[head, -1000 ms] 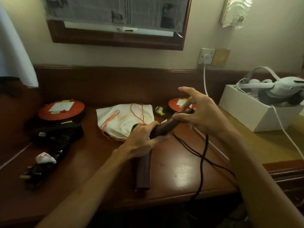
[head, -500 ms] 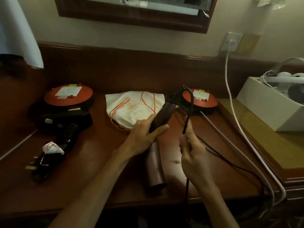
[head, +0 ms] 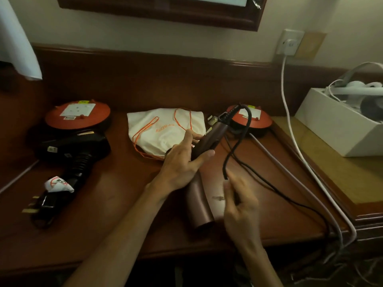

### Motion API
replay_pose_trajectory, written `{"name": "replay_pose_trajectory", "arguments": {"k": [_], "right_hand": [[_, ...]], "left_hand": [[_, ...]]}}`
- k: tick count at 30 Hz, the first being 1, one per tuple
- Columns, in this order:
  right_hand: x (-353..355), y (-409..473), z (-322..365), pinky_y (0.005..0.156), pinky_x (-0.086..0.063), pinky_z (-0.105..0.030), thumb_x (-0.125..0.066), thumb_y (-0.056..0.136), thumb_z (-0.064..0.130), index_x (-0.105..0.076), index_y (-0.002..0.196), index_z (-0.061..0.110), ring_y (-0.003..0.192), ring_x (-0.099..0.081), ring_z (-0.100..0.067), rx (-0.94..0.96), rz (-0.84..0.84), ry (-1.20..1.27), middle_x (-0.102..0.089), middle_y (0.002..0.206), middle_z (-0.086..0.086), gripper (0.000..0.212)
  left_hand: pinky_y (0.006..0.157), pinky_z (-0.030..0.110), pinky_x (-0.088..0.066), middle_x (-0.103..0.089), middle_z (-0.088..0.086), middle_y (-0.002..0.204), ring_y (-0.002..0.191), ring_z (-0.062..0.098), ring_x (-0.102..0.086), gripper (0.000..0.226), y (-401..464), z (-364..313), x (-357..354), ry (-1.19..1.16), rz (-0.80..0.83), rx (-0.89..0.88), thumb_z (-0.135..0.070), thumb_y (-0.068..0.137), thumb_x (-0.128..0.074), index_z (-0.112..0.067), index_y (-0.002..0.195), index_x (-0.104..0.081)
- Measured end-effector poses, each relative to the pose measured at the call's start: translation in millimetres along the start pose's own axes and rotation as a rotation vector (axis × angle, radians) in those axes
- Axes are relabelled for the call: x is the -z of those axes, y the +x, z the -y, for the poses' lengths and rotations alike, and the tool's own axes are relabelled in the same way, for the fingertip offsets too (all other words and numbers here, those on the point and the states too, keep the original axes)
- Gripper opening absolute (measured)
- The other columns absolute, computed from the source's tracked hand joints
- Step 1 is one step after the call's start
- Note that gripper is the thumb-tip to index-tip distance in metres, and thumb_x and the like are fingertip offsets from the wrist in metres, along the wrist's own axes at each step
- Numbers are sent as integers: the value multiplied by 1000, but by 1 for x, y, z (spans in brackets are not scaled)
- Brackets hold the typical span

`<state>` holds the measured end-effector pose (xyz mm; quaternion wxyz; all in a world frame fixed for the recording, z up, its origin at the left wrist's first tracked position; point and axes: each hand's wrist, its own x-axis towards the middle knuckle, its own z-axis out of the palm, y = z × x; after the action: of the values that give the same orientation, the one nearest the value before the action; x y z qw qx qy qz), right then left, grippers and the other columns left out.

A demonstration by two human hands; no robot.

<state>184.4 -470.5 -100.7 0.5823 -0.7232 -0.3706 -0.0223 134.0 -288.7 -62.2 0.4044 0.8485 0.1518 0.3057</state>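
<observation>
Right hand (head: 240, 206), pinching the black cord (head: 233, 151), has slid down from the styler (head: 200, 206).

We see a glossy wooden desk (head: 116, 195), a matt maroon plastic dryer (head: 200, 204) with smooth black rubbery cord (head: 238, 146), a soft white cloth bag (head: 165, 129) with orange string, and a matt white cardboard box (head: 331, 129)

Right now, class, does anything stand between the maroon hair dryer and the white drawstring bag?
Nothing visible does. The left hand grips the maroon hair dryer beside the white drawstring bag, only its fingers between. The right hand holds the black cord on the far side.
</observation>
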Motion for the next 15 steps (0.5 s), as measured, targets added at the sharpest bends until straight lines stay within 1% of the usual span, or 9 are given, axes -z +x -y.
{"name": "replay_pose_trajectory", "arguments": {"k": [2,4,6,8,10,12,13,15], "right_hand": [[-5,10,-2,64,-47,-18,-50,102,2,-51,147,16,75,-51,-12,21,181,-49,-51,92,-2,47],[-9,23,-3,66,-44,-15,-49,103,1,-48,149,18,76,-50,-10,31,296,-47,-49,93,-3,49],[-9,35,-3,68,-45,-15,-50,102,0,-54,144,18,79,-54,-11,30,329,-43,-54,93,-3,46],[-7,40,-4,70,-48,-14,-54,100,-2,-63,136,16,81,-61,-10,13,330,-7,-63,90,-1,41],[-8,37,-7,68,-49,-13,-58,98,-1,-73,122,13,78,-67,-9,-9,319,1,-70,84,4,32],[-9,32,-10,64,-49,-15,-59,97,0,-76,108,9,71,-68,-10,-43,318,40,-72,77,5,22],[-9,30,-9,63,-49,-16,-59,98,2,-75,107,9,69,-67,-9,-51,325,68,-71,76,4,20],[-5,27,-5,61,-49,-17,-57,100,5,-73,115,13,66,-64,-6,-85,364,124,-68,76,3,23]], "left_hand": [[87,43,-56,-68,-14,105,96,6,-68,42,-2,0,-1,-11,-26,-23,-58,90,-64,-32,116,-44],[84,44,-57,-70,-11,102,92,7,-70,39,-5,1,-1,-16,-51,-31,-59,91,-63,-35,115,-44],[81,44,-59,-72,-7,98,88,9,-72,34,-5,0,-1,-52,-82,-12,-54,92,-66,-34,113,-48],[80,41,-59,-71,-8,94,86,8,-71,35,-2,-3,1,-25,-87,0,-53,88,-72,-34,111,-54],[83,39,-58,-71,-12,91,86,7,-70,46,-2,-7,0,62,-66,-13,-59,78,-78,-36,111,-55],[90,45,-56,-69,-14,89,86,10,-70,54,-1,-9,-3,146,-53,-43,-60,71,-80,-38,112,-53],[91,48,-55,-69,-14,88,86,11,-70,53,-1,-8,-4,164,-53,-50,-57,70,-80,-38,112,-52],[91,50,-55,-69,-13,87,85,13,-70,50,0,-5,-4,150,-73,-44,-50,69,-77,-38,111,-53]]}}
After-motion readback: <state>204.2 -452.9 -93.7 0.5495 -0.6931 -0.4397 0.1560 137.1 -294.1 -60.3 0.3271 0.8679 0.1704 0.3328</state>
